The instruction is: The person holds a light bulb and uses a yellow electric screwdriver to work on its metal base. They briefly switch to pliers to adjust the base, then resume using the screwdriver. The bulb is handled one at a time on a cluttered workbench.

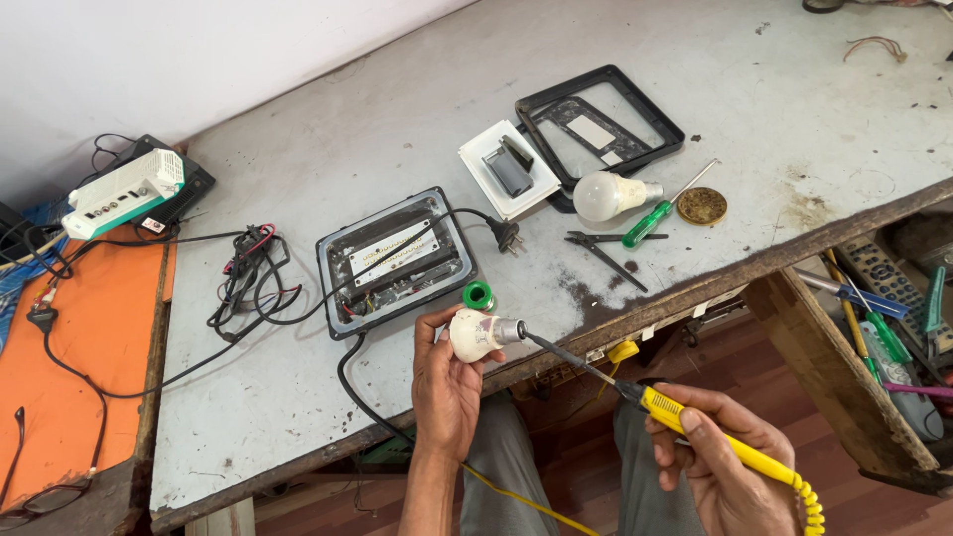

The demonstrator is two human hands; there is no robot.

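Nearest to me, my right hand (720, 462) has its grip wrapped around the yellow-handled soldering iron with a coiled yellow cord (740, 452), held like a pen. Its dark metal tip runs up and left to the metal base of a small white bulb with a silver screw cap (478, 333). My left hand (447, 382) holds that bulb, fingers curled around the white body, just off the near edge of the grey, stained desk (298, 417) and above my lap.

Just beyond the bulb, a small green spool (478, 295) stands on the desk. Beside it on the left lies an opened grey rectangular floodlight housing with a pale strip board inside (395, 260); a black cable runs across it to a black plug (507, 235). To its left sits a tangle of black and red wires (248, 278).

Further right I see a second white bulb lying on its side (606, 195), a green-handled screwdriver (650, 220) touching it, dark pliers (606, 248) just in front, and a round brass-coloured tin (702, 205). Behind them sit a white square plate with a grey part on it (508, 169) and an empty black rectangular frame (601, 124).

At far left, a white box with sockets (124, 194) rests near an orange surface (79, 347).
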